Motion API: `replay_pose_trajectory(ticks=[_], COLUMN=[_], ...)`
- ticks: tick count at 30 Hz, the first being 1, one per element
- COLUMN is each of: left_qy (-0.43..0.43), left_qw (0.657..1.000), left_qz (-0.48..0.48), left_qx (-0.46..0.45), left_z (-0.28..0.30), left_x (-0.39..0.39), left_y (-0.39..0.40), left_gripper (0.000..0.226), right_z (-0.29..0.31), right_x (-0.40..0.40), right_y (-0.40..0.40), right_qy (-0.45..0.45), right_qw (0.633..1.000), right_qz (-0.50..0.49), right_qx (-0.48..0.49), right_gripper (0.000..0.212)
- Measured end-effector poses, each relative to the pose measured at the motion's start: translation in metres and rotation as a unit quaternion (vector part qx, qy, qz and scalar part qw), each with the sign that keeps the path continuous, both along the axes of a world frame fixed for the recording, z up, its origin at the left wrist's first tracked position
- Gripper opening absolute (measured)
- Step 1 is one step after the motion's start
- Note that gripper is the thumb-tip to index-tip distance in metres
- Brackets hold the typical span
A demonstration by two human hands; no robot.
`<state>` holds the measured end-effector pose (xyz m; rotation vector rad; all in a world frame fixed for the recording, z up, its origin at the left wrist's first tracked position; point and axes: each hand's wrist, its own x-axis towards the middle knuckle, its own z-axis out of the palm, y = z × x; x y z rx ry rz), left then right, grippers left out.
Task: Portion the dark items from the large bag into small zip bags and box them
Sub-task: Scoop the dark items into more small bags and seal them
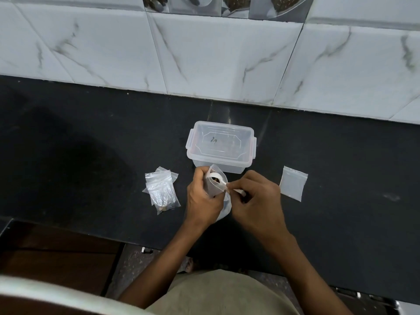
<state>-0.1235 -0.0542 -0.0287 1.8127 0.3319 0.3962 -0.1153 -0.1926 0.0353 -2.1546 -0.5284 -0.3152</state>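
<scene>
Our left hand [202, 196] is curled round the big bag [216, 189], holding it up on the black counter [91, 144] with its mouth open, and we can see a few dark bits inside. Our right hand [254, 198] pinches the edge of the bag's mouth with its fingertips. The box [221, 146] sits just behind the bag with its lid on, some filled small bags [161, 192] lie to the left, and one empty bag [293, 183] lies to the right.
</scene>
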Motion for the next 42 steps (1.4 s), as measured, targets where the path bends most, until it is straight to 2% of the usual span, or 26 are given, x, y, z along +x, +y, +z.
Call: replay_pose_trajectory(ticks=[4, 10, 16, 21, 26, 29, 31, 34, 36, 40, 42], left_qy=[-0.009, -0.019, -0.025, -0.008, -0.003, -0.006, -0.016, -0.013, -0.005, 0.016, 0.036], left_qw=[0.999, 0.999, 0.999, 0.999, 0.999, 0.999, 0.999, 0.999, 1.000, 1.000, 0.999], left_qz=[0.002, -0.004, -0.007, -0.017, -0.006, -0.009, -0.014, -0.019, -0.016, 0.008, 0.036], left_qx=[-0.032, -0.040, -0.031, -0.048, -0.051, -0.042, -0.035, -0.030, -0.023, -0.004, 0.000], left_z=[0.003, 0.002, 0.002, -0.002, -0.003, 0.000, 0.005, 0.010, 0.009, 0.002, 0.002], left_x=[0.004, 0.008, 0.005, 0.006, 0.005, 0.004, 0.002, 0.000, 0.000, -0.002, -0.007], left_y=[0.000, 0.002, 0.001, 0.003, 0.004, 0.006, 0.005, 0.004, 0.005, 0.010, 0.015], left_gripper=[0.041, 0.043, 0.044, 0.051, 0.048, 0.047, 0.044, 0.043, 0.039, 0.026, 0.024], right_z=[-0.007, -0.015, -0.023, -0.029, -0.030, -0.026, -0.022, -0.015, -0.012, -0.012, -0.019], right_x=[-0.006, -0.010, -0.010, -0.010, -0.011, -0.010, -0.008, -0.005, -0.003, 0.001, 0.004], right_y=[0.000, -0.003, -0.004, -0.002, -0.001, 0.003, 0.005, 0.006, 0.006, 0.001, -0.006], right_qy=[-0.098, -0.193, -0.228, -0.240, -0.238, -0.183, -0.065, 0.135, 0.208, 0.270, 0.264], right_qw=[0.995, 0.981, 0.973, 0.971, 0.971, 0.982, 0.992, 0.962, 0.931, 0.883, 0.890], right_qz=[-0.001, -0.007, 0.004, 0.012, 0.010, 0.000, -0.019, -0.066, -0.076, -0.094, -0.101], right_qx=[-0.022, -0.010, -0.011, -0.008, -0.003, 0.037, 0.109, 0.230, 0.290, 0.373, 0.359], right_gripper=[0.006, 0.009, 0.003, 0.010, 0.003, 0.005, 0.006, 0.010, 0.010, 0.008, 0.008])
